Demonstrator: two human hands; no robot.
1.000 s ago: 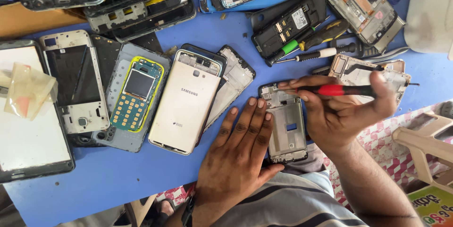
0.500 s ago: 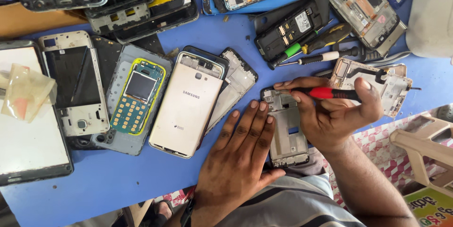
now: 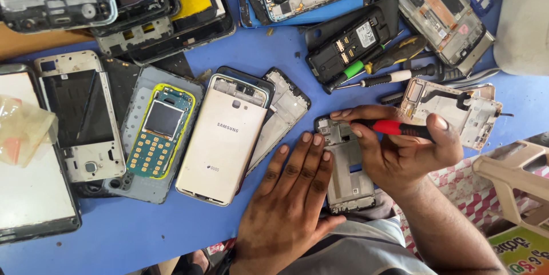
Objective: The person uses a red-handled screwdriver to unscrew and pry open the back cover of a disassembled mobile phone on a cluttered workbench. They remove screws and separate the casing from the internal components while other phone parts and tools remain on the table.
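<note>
Our right hand (image 3: 409, 152) grips a red-handled screwdriver (image 3: 400, 129) over the thin grey metal phone frame (image 3: 346, 169); our open left hand (image 3: 291, 200) presses flat beside this light, bendy frame.

Just left of my left hand (image 3: 289, 206) I see a small dark rectangular screen (image 3: 163, 118) set in a teal keypad board edged in yellow. Up past my right hand (image 3: 400, 152), a little white label (image 3: 363, 33) sits on a black phone back. Below and right of that hand, a green and yellow printed package (image 3: 523, 249) shows at the corner.
</note>
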